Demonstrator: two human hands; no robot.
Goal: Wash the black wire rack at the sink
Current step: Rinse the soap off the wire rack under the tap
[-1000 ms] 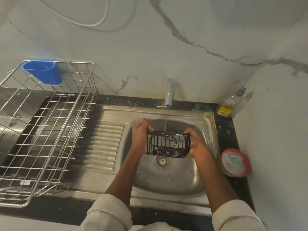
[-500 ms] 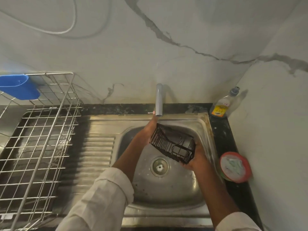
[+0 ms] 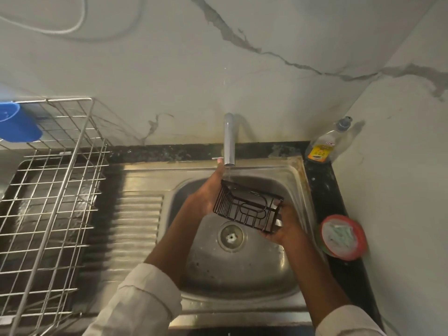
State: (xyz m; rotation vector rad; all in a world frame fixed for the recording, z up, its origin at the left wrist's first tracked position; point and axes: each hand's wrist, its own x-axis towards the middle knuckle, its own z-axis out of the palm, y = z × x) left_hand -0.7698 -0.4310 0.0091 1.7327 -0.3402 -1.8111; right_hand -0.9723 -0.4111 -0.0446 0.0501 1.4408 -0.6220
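Note:
The small black wire rack (image 3: pixel 247 209) hangs tilted over the steel sink (image 3: pixel 242 270), its left end raised under the tap (image 3: pixel 229 141). A thin stream of water falls from the spout onto that raised end. My left hand (image 3: pixel 206 192) holds the rack's upper left end, fingers reaching up beside the spout. My right hand (image 3: pixel 278 229) cups the lower right end from below, fingers curled under the wire.
A large silver wire dish basket (image 3: pixel 48 202) with a blue plastic cup (image 3: pixel 17 124) stands on the drainboard at the left. A dish-soap bottle (image 3: pixel 324 144) sits in the back right corner. A round red-rimmed tub (image 3: pixel 343 236) lies on the dark counter to the right.
The rack has gone from level to tilted, with its left end lifted close to the spout. My view has shifted right and closer to the sink.

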